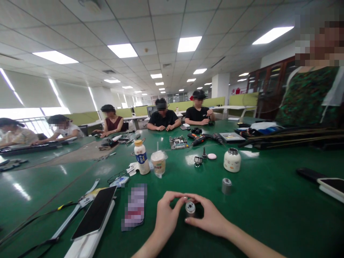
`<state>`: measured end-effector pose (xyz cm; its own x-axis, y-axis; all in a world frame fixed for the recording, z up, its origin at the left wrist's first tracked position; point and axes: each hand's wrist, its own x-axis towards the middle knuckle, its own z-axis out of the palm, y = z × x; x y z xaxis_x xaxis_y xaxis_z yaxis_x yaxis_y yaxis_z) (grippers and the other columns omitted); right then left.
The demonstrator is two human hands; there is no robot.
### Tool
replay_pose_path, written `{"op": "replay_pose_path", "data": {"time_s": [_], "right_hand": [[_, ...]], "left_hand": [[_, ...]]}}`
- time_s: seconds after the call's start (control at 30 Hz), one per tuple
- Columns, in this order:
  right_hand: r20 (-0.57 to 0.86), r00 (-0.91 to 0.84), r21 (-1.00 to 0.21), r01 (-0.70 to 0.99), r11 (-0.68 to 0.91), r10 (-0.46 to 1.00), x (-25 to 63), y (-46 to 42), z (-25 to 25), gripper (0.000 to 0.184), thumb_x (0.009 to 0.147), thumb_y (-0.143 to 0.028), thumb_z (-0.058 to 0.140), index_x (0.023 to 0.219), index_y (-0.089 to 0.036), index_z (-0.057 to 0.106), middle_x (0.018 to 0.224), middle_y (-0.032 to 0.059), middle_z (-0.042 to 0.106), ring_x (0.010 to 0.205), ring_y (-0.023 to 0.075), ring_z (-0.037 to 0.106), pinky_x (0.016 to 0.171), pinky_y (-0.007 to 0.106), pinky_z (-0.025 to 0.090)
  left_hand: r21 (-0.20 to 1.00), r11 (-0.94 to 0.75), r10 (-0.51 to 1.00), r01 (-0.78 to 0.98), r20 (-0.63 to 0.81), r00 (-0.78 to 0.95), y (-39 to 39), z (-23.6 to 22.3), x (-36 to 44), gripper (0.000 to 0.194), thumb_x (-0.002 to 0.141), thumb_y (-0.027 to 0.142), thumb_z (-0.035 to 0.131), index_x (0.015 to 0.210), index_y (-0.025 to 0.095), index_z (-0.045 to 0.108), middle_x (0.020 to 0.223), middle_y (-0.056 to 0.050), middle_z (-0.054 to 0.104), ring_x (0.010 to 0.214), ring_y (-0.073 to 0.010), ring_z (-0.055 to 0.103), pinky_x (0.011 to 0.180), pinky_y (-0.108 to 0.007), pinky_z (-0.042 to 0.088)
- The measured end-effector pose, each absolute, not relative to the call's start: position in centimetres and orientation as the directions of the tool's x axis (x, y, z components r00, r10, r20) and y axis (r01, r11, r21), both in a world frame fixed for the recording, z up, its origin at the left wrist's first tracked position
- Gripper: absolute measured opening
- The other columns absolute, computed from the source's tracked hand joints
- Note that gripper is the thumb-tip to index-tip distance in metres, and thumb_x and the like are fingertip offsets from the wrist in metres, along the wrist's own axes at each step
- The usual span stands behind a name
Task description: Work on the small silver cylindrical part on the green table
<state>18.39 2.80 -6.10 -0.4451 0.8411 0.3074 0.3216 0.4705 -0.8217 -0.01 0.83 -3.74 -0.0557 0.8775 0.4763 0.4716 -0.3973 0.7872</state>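
Note:
A short silver metal cylinder [190, 208] with holes in its top face stands close in front of me. My right hand [211, 218] curves round its right side, thumb at the near side and index finger behind its top. At the cylinder's upper left edge, my left hand [167, 212] has thumb and index finger pinched together. Whatever lies between those left fingertips is too small to make out. The fingertips of both hands meet just behind the top face. A similar grey metal cylinder [227, 186] stands upright on the green table [258, 208], to the right and farther off.
Beyond my hands stand a bottle [142, 157], a plastic cup [158, 163] with a straw and a white jar [232, 160]. A tablet [95, 211] and phone-like object [134, 206] lie left. A circuit board [178, 142] and power drill [200, 139] lie farther back. Several people sit around.

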Motion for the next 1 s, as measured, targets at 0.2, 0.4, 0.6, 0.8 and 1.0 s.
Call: {"op": "replay_pose_path", "data": {"time_s": [0.2, 0.4, 0.6, 0.8, 1.0], "right_hand": [[0.342, -0.456, -0.781, 0.349, 0.519, 0.821, 18.3, 2.6, -5.6, 0.049, 0.069, -0.032, 0.080, 0.116, -0.024, 0.066, 0.109, 0.0060, 0.070, 0.099, 0.0281, 0.062, 0.092, 0.042, 0.045], [0.336, -0.461, -0.758, 0.385, 0.526, 0.821, 18.2, 2.7, -5.8, 0.040, 0.070, -0.033, 0.079, 0.107, -0.023, 0.070, 0.101, 0.0053, 0.071, 0.094, 0.0273, 0.062, 0.089, 0.040, 0.045], [0.330, -0.448, -0.754, 0.405, 0.518, 0.831, 18.1, 2.6, -5.8, 0.035, 0.070, -0.034, 0.079, 0.101, -0.021, 0.070, 0.094, 0.0050, 0.070, 0.089, 0.0261, 0.061, 0.081, 0.037, 0.046], [0.334, -0.461, -0.754, 0.392, 0.527, 0.822, 18.2, 2.7, -6.0, 0.031, 0.071, -0.031, 0.077, 0.100, -0.023, 0.070, 0.099, 0.0052, 0.072, 0.093, 0.0277, 0.063, 0.087, 0.040, 0.045], [0.349, -0.466, -0.733, 0.405, 0.547, 0.813, 18.1, 2.8, -6.0, 0.033, 0.073, -0.033, 0.077, 0.104, -0.024, 0.070, 0.098, 0.0048, 0.072, 0.092, 0.0274, 0.063, 0.089, 0.041, 0.043]], "left_hand": [[0.828, -0.398, 0.907, 0.394, 0.420, 0.034, -0.2, -3.0, 1.1, 0.008, 0.082, 0.022, 0.069, 0.080, 0.021, 0.077, 0.080, -0.003, 0.077, 0.079, -0.0211, 0.069, 0.074, -0.029, 0.050], [0.809, -0.413, 0.900, 0.418, 0.433, 0.051, 0.0, -2.8, 1.2, 0.008, 0.082, 0.021, 0.068, 0.079, 0.020, 0.076, 0.079, -0.003, 0.075, 0.077, -0.0202, 0.067, 0.073, -0.028, 0.050], [0.769, -0.480, 0.872, 0.422, 0.472, 0.132, -0.3, -2.2, 0.7, 0.015, 0.084, 0.022, 0.063, 0.089, 0.023, 0.076, 0.095, -0.007, 0.073, 0.095, -0.0240, 0.064, 0.084, -0.034, 0.050], [0.777, -0.438, 0.884, 0.453, 0.464, 0.058, -0.4, -2.2, 1.0, 0.037, 0.076, 0.020, 0.070, 0.112, 0.024, 0.063, 0.086, -0.003, 0.074, 0.091, -0.0254, 0.066, 0.090, -0.040, 0.047], [0.846, -0.379, 0.921, 0.375, 0.384, 0.063, 0.0, -2.2, 1.3, 0.045, 0.072, 0.016, 0.073, 0.113, 0.021, 0.056, 0.076, 0.001, 0.076, 0.078, -0.0209, 0.070, 0.083, -0.034, 0.049]]}}
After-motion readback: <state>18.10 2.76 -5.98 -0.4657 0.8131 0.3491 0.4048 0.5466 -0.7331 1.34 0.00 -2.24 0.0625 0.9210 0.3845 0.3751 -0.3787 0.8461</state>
